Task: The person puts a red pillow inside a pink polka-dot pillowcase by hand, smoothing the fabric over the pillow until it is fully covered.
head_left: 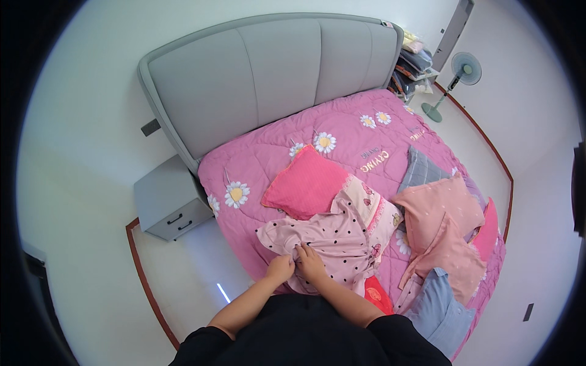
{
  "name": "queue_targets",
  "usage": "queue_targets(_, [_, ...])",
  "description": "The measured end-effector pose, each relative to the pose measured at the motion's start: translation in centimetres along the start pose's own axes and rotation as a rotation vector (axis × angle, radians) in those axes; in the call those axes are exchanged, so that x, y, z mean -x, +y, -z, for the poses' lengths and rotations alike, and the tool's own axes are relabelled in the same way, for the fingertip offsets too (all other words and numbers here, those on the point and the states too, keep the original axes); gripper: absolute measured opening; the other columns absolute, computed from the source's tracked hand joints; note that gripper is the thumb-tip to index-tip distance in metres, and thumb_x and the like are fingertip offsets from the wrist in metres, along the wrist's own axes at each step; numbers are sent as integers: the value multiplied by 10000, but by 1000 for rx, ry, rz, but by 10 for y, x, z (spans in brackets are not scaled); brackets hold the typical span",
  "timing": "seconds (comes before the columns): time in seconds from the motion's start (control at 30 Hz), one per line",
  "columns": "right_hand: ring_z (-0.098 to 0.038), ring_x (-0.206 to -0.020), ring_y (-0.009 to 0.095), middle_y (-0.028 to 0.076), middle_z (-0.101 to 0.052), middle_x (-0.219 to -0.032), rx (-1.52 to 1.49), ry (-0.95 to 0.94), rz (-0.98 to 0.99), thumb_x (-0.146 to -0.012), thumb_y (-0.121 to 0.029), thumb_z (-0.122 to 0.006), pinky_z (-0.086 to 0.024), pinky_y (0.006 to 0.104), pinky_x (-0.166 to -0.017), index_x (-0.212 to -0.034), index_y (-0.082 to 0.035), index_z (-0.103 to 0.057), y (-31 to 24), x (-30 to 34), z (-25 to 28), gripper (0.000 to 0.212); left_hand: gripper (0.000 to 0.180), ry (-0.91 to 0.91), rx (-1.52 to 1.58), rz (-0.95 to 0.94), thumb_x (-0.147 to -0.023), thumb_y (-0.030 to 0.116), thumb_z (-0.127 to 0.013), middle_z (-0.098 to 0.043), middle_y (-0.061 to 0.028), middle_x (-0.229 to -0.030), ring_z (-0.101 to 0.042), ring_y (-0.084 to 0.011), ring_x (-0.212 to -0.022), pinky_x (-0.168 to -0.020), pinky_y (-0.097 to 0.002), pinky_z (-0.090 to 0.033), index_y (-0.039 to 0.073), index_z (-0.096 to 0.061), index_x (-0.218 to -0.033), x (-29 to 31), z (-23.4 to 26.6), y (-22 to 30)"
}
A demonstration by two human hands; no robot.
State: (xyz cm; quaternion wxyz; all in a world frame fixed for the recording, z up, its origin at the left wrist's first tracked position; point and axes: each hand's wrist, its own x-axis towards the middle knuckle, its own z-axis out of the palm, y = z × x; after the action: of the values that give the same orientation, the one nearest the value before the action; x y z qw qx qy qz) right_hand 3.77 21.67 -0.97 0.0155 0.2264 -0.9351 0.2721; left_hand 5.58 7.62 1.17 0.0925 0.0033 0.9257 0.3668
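A pale pink garment with black dots [348, 235] lies spread at the bed's near edge, its cloth wrinkled. On its near left part my left hand [281, 268] is closed, pinching a bit of the cloth. Just to the right, my right hand [311, 263] grips the same garment with bent fingers, close beside the left. The fingertips are partly hidden in the folds. Beyond the garment rests a bright pink pillow [308, 183], and a cream cloth with pink prints [386, 219] shows along its right side.
A pink quilt with daisies [348, 146] covers the bed under a grey headboard [274, 67]. Pink pillowcases [442, 207] and a blue-grey cloth [442, 314] lie to the right, a red cloth [377, 294] near my right arm. A nightstand [171, 198] stands left, a fan [466, 68] far right.
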Motion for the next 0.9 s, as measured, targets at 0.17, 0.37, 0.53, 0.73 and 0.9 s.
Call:
queue_targets(0.17, [-450, -1133, 303, 152, -446, -1253, -58, 10, -17, -662, -160, -649, -412, 385, -900, -1218, -66, -433, 7, 7, 9, 604, 170, -79, -24, -124, -744, 161, -512, -583, -202, -706, -562, -388, -689, -639, -473, -441, -2, -555, -723, 1, 2, 3])
queue_targets(0.37, [-501, -1007, 313, 157, -510, -1084, -94, 63, 108, -638, -276, -707, -420, 389, -850, -1042, -36, -496, 22, 16, 19, 515, 203, -18, 29, -12, -732, 203, -549, -578, -201, -700, -558, -382, -671, -606, -473, -434, 4, -554, -690, 6, -12, -11])
queue_targets(0.53, [-539, -859, 291, 133, -533, -933, 38, -121, -40, -632, -434, -663, -457, 417, -680, -915, -54, -537, 17, 37, 18, 491, 225, 13, -76, 66, -738, 246, -555, -580, -186, -672, -565, -373, -650, -578, -460, -442, 30, -564, -675, 4, -21, -18])
queue_targets(0.73, [-613, -656, 293, 126, -625, -711, 205, -408, 63, -706, -253, -526, -471, 421, -605, -740, -73, -614, 15, 18, -5, 203, 245, 80, -242, 98, -739, 288, -589, -594, -156, -718, -575, -345, -678, -597, -453, -453, 44, -561, -741, -7, -22, -30])
queue_targets(0.9, [-616, -654, 299, 141, -626, -708, 117, -405, 35, -709, -223, -505, -473, 422, -602, -710, -82, -615, 14, 13, 9, 179, 255, 293, -330, -131, -730, 273, -622, -542, -132, -852, -532, -320, -833, -687, -426, -443, 49, -537, -817, -2, -3, -25])
